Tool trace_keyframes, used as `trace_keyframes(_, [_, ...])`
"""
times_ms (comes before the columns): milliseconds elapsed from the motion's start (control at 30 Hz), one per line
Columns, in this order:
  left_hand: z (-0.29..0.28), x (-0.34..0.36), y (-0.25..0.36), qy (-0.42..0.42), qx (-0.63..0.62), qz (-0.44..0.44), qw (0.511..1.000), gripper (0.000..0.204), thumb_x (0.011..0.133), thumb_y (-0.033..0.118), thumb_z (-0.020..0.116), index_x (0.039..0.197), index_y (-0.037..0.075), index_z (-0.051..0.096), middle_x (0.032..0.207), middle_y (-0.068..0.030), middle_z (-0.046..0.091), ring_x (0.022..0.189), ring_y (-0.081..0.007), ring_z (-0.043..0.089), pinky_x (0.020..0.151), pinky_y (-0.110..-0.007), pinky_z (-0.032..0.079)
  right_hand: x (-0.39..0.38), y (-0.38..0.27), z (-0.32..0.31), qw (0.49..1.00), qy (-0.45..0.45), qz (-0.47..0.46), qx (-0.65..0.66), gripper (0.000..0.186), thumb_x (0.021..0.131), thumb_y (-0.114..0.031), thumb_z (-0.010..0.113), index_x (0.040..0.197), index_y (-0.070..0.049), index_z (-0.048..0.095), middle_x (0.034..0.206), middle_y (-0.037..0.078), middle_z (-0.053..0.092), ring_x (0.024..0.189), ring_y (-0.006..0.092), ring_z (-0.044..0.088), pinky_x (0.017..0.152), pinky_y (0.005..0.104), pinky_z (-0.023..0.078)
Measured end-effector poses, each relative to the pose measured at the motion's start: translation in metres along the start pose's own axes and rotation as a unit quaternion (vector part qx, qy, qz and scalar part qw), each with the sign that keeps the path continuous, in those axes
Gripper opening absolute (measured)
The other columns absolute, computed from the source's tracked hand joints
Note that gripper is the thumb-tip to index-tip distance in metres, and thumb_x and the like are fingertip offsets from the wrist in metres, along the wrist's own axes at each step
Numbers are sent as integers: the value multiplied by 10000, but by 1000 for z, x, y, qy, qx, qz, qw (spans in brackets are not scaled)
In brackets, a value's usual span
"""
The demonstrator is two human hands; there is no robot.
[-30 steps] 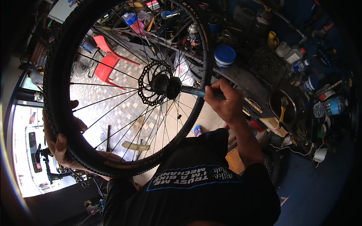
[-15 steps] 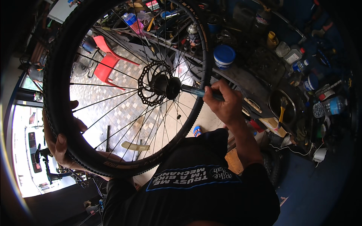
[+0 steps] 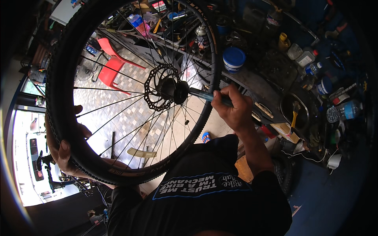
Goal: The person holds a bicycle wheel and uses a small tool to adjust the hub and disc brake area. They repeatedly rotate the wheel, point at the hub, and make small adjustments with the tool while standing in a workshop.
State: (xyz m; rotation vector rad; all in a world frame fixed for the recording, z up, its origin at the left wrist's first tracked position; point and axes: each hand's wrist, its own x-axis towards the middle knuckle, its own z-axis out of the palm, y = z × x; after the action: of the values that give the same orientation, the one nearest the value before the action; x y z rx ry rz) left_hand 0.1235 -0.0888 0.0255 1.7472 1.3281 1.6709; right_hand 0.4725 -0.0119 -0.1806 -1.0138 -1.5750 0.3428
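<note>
My left hand (image 3: pixel 65 151) grips the wheel (image 3: pixel 118 94) by its tyre to steady it, while my right hand (image 3: pixel 232 108) closes on a tool (image 3: pixel 204 95) (bluish handle) pushed into the hub (image 3: pixel 175 91)

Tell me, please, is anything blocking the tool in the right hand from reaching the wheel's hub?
Nothing visible does: the right hand holds the blue-handled tool with its tip already at the hub.

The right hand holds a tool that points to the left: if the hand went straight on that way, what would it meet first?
Most likely the wheel hub. The right hand grips a blue-handled tool whose tip already sits at the hub centre, beside the disc rotor. The hand itself would probably meet the spokes around the hub; depth is unclear.
</note>
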Motion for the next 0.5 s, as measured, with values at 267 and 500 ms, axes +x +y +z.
trace_keyframes(267, [7,0,5,6,18,0,1000,972,748,384,721,1411,-210,330,1142,-419,584,560,-232,639,466,-260,486,1,-3,0,1000,11,-8,0,169,843,-71,776,822,-67,608,648,59,642,537,185,669,476,307,505])
trace_keyframes(500, [5,-1,5,1,8,7,1000,940,763,354,707,1402,-222,328,1143,-435,575,563,-244,642,476,-262,489,0,-9,-2,999,10,-26,-19,185,851,-55,778,823,-56,595,636,63,637,531,169,654,481,297,483])
